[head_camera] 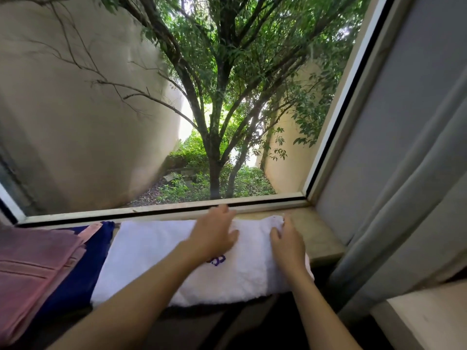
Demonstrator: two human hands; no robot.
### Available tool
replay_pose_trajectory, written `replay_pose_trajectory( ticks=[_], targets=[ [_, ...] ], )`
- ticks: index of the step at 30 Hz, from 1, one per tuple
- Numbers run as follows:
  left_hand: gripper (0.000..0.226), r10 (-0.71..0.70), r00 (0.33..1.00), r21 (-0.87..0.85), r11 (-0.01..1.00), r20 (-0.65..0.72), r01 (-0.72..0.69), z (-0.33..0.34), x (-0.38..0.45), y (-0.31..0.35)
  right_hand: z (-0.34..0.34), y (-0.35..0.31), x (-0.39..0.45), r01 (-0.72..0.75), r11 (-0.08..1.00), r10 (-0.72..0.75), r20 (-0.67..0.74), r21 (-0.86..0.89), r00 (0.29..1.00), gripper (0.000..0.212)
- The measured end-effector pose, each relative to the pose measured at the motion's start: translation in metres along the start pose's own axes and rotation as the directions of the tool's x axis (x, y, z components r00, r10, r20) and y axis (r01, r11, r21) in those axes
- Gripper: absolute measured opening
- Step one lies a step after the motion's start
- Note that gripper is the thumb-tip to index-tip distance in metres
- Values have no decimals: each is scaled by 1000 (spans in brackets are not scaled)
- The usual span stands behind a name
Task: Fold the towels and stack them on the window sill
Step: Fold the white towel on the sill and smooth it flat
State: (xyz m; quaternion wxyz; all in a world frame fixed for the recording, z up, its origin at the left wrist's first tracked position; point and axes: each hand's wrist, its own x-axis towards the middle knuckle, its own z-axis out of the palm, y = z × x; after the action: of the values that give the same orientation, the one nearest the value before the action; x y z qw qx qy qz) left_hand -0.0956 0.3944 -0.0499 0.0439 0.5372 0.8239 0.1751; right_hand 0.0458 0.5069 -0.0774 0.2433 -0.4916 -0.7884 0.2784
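Note:
A white towel (151,251) with a small blue mark lies spread across the stone window sill (318,233). My left hand (214,233) lies flat on its middle, fingers spread toward the window. At the towel's far right corner, my right hand (288,242) pinches the cloth. To the left, a folded pink towel (32,269) rests on a dark blue towel (83,271).
The window pane (177,109) stands right behind the sill, its frame (164,210) along the back edge. A grey curtain (409,198) hangs at the right, close to the towel's end. A pale ledge (429,322) shows at the bottom right.

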Motion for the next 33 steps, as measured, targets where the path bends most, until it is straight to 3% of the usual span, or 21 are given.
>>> replay_pose_trajectory(
  ticks=[2, 4, 7, 9, 11, 13, 14, 16, 21, 24, 28, 31, 33],
  targets=[
    [55, 82, 997, -66, 995, 13, -81, 21, 22, 31, 3, 2, -9, 124, 990, -125, -21, -66, 992, 36],
    [62, 76, 996, -111, 991, 35, -72, 35, 41, 49, 4, 7, -14, 231, 968, -232, 0, -95, 973, 40],
    [45, 122, 988, -209, 973, 91, -101, 49, 57, 51, -3, 17, -16, 295, 950, -302, 57, 101, 952, 43],
    [32, 130, 991, -262, 958, 30, -118, 57, 57, 44, -13, 19, -14, 153, 903, -176, 21, 402, 984, 36],
    [38, 110, 992, -321, 939, -58, -122, 65, 52, 39, -19, 25, 1, -3, 865, 51, -82, 501, 995, 22],
    [31, 105, 984, -338, 929, -143, -148, 70, 48, 37, -24, 30, 19, -104, 952, 120, -39, 287, 992, 30],
    [24, 104, 979, -350, 923, -173, -160, 70, 46, 36, -24, 30, 26, -105, 981, 98, 49, 165, 994, 41],
    [19, 102, 978, -369, 915, -183, -165, 69, 46, 34, -23, 26, 38, -93, 995, 87, 187, 24, 979, 40],
    [20, 30, 993, -372, 925, -118, -72, 65, 46, 40, -19, 13, 62, -43, 956, 102, 190, -290, 976, 29],
    [20, -17, 996, -381, 925, -84, -16, 64, 46, 43, -16, 16, 70, -45, 961, 82, 127, -273, 988, 19],
    [44, -5, 999, -316, 949, -36, -7, 62, 47, 46, -16, 25, 77, -85, 987, 97, 84, -138, 992, 25],
    [38, -5, 1000, -273, 962, -27, -3, 62, 50, 47, -17, 31, 80, -190, 982, 189, 90, -3, 978, 21],
    [32, -4, 999, -289, 957, -34, -6, 62, 49, 47, -16, 34, 79, -334, 930, 328, 61, 153, 943, 22]
  ],
)
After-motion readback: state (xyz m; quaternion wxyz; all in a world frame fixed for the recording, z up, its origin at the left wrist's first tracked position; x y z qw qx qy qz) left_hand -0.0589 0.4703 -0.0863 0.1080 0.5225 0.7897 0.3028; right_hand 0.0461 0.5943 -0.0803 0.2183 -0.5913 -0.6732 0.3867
